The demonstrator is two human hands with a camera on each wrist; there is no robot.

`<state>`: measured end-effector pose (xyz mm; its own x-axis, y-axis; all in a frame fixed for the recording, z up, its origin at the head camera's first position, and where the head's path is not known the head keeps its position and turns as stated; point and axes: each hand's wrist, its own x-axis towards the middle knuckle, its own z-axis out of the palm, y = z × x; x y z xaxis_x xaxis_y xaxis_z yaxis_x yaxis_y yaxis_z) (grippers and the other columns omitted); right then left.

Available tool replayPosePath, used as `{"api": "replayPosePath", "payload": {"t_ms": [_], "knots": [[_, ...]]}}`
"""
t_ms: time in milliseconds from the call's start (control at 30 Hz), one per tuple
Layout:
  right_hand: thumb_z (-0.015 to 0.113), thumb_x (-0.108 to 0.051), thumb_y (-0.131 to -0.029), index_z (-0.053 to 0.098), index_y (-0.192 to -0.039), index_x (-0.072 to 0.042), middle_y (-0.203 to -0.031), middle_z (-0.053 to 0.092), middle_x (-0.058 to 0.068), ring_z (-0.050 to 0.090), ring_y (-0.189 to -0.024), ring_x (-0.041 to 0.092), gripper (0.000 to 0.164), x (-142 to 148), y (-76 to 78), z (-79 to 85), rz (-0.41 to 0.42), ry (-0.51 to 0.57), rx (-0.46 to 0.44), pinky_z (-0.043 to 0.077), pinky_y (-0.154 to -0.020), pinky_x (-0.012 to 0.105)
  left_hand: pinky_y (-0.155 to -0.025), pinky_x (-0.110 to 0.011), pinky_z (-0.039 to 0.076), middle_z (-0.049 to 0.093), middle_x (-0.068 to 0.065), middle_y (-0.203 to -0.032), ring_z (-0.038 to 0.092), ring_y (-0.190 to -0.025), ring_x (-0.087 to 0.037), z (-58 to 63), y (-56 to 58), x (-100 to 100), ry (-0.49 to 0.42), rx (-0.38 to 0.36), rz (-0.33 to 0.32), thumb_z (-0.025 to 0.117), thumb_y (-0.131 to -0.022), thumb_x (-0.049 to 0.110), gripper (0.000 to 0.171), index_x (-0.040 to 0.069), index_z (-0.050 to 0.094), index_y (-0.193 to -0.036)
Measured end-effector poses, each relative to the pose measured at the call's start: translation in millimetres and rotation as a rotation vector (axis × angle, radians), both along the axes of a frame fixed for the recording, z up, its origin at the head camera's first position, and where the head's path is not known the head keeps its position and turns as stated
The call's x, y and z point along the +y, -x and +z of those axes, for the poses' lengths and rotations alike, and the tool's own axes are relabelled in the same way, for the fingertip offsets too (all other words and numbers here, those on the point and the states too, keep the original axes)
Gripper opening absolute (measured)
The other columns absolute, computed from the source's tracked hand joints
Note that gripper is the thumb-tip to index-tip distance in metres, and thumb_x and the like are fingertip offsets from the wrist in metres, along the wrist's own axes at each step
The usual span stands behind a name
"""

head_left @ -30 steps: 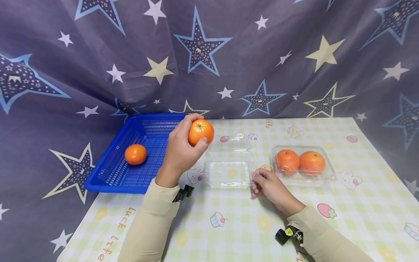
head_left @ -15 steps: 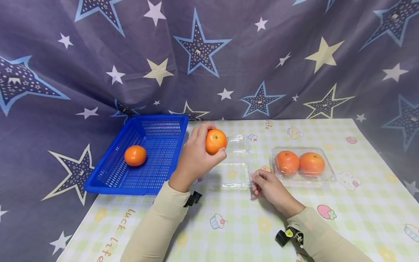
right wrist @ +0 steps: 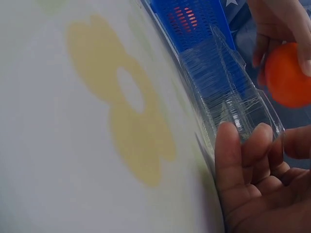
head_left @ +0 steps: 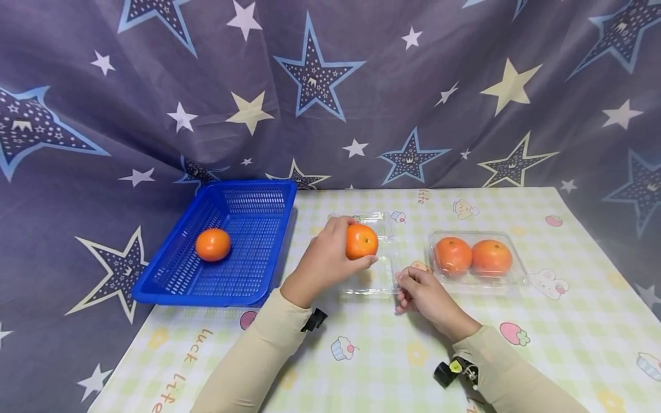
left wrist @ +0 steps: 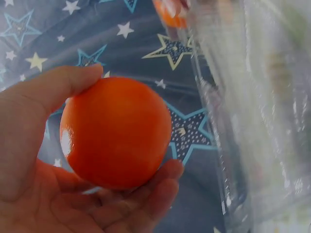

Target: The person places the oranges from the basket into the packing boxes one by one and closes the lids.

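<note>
My left hand (head_left: 321, 261) grips an orange (head_left: 362, 241) between thumb and fingers, above an open clear plastic clamshell box (head_left: 382, 278). In the left wrist view the orange (left wrist: 116, 133) sits apart from the box's clear wall (left wrist: 218, 126). The lid (head_left: 379, 221) lies folded back behind the base, partly hidden by the hand. My right hand (head_left: 434, 298) pinches the front right edge of this box; the right wrist view shows the thumb and fingers (right wrist: 257, 145) at its rim.
At the left stands a blue basket (head_left: 258, 287) with one orange (head_left: 213, 245) in it. To the right, a clear box (head_left: 508, 281) holds two oranges (head_left: 472, 257), apparently under its lid. A checked cloth (head_left: 392, 367) covers the table; a starry curtain (head_left: 361, 86) hangs behind.
My left hand has carried the orange rightward and down, from beside the basket to over the clamshell box. The right hand has stayed at the box's edge.
</note>
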<state>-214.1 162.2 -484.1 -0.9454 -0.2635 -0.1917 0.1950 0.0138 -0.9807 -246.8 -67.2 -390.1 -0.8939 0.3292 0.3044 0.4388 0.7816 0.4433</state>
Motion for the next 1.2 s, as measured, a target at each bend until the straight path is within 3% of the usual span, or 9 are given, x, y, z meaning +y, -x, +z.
{"api": "replayPosePath", "payload": {"t_ms": [233, 367, 567, 833, 1200], "knots": [[0.046, -0.016, -0.109, 0.05, -0.106, 0.008, -0.078, 0.054, 0.007, 0.055, -0.067, 0.016, 0.025, -1, 0.3, -1.0, 0.004, -0.005, 0.002, 0.062, -0.07, 0.037, -0.078, -0.034, 0.055, 0.069, -0.002, -0.109, 0.063, -0.09, -0.018, -9.1, -1.3, 8, 0.112, 0.01, -0.073, 0.083, -0.079, 0.056, 0.072, 0.013, 0.059, -0.131], [0.045, -0.015, -0.109, 0.05, -0.105, 0.008, -0.077, 0.054, 0.007, 0.055, -0.067, 0.016, 0.024, -1, 0.6, 0.2, 0.006, -0.003, 0.003, 0.062, -0.07, 0.038, -0.081, -0.035, 0.056, 0.064, -0.005, -0.117, 0.063, -0.09, -0.018, -13.7, -2.3, 11, 0.148, -0.005, -0.091, 0.082, -0.079, 0.058, 0.071, 0.013, 0.062, -0.131], [0.047, -0.016, -0.109, 0.051, -0.105, 0.008, -0.077, 0.054, 0.007, 0.054, -0.066, 0.016, 0.024, -1, 0.6, 2.5, 0.01, 0.007, 0.004, 0.062, -0.07, 0.037, -0.082, -0.038, 0.058, 0.052, -0.009, -0.125, 0.064, -0.089, -0.019, -16.1, -3.6, 14, 0.146, -0.071, -0.083, 0.081, -0.081, 0.059, 0.073, 0.012, 0.063, -0.133], [0.046, -0.015, -0.109, 0.05, -0.102, 0.008, -0.079, 0.053, 0.008, 0.054, -0.067, 0.016, 0.024, -2, 1.7, 0.9, 0.021, 0.008, 0.012, 0.062, -0.071, 0.037, -0.078, -0.035, 0.057, 0.055, -0.008, -0.119, 0.063, -0.084, -0.019, -24.4, -1.8, 17, 0.184, -0.111, -0.07, 0.08, -0.082, 0.06, 0.071, 0.01, 0.066, -0.13], [0.045, -0.014, -0.109, 0.05, -0.102, 0.009, -0.078, 0.054, 0.008, 0.054, -0.067, 0.016, 0.025, -2, 1.4, -1.9, 0.019, -0.009, 0.016, 0.062, -0.07, 0.037, -0.071, -0.031, 0.053, 0.059, -0.002, -0.111, 0.06, -0.078, -0.016, -38.5, 3.1, 20, 0.218, -0.104, -0.084, 0.076, -0.084, 0.064, 0.066, 0.011, 0.068, -0.123]]}}
